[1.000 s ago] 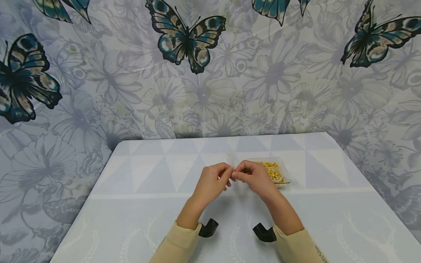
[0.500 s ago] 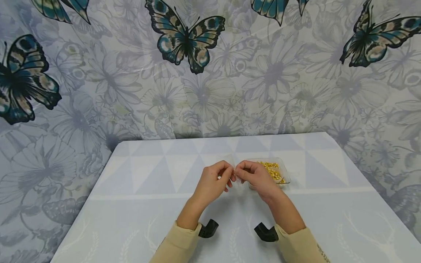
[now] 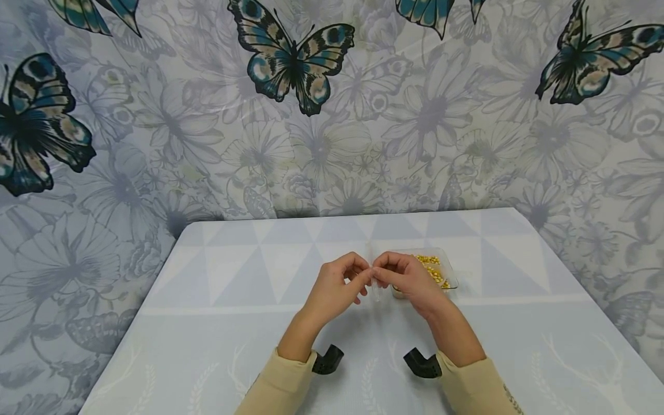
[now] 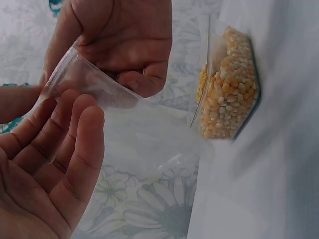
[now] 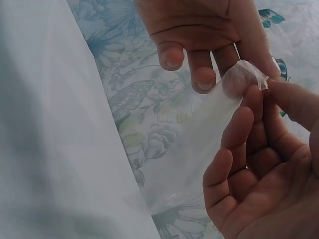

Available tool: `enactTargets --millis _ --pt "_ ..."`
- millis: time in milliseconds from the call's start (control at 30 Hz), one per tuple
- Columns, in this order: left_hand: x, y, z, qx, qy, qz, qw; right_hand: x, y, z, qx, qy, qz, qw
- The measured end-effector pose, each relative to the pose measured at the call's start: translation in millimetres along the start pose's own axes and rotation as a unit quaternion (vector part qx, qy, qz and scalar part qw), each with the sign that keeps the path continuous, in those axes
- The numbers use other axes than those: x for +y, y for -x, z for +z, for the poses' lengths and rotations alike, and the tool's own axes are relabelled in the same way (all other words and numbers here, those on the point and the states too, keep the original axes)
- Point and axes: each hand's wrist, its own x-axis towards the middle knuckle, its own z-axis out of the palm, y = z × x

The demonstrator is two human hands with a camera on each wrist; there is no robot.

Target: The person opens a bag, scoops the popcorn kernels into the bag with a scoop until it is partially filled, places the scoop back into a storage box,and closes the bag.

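A clear, limp plastic bag (image 4: 149, 134) hangs between both hands, its upper edge at the fingertips. In the head view my left hand (image 3: 334, 288) pinches that edge between thumb and fingers. My right hand (image 3: 412, 282) pinches it right alongside, fingertips close together. The right wrist view shows the bag's edge bunched over the fingertips and its lower part hanging down. Behind the right hand stands a clear plastic box (image 3: 453, 275) of yellow corn kernels (image 4: 229, 94), partly hidden by that hand in the head view.
The table (image 3: 249, 340) has a pale triangle and antler pattern. Black angled pieces, a left one (image 3: 328, 359) and a right one (image 3: 422, 363), sit at the sleeve cuffs. A butterfly-print cloth (image 3: 332, 155) rises behind the far table edge.
My right hand has shifted slightly to the right. Both hands' fingertips have shifted along the bag's edge, drawn a little apart and come together again. The box has stayed put.
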Motion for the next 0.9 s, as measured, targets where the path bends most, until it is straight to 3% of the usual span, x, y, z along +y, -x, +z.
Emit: enactTargets --millis 267,633,900 --pt "0.6 0.6 -0.4 -0.005 0.021 0.003 0.9998 0.9 0.7 0.8 -0.015 0.012 -0.024 0.9995" --pt "0.4 -0.2 -1.7 0.000 0.007 0.015 0.9999 0.3 1.5 1.7 -0.003 -0.011 -0.008 0.9999" --pt "0.4 0.8 -1.5 -0.001 0.008 0.008 0.9999 -5.7 2.9 9.0 0.033 0.044 -0.008 0.9984"
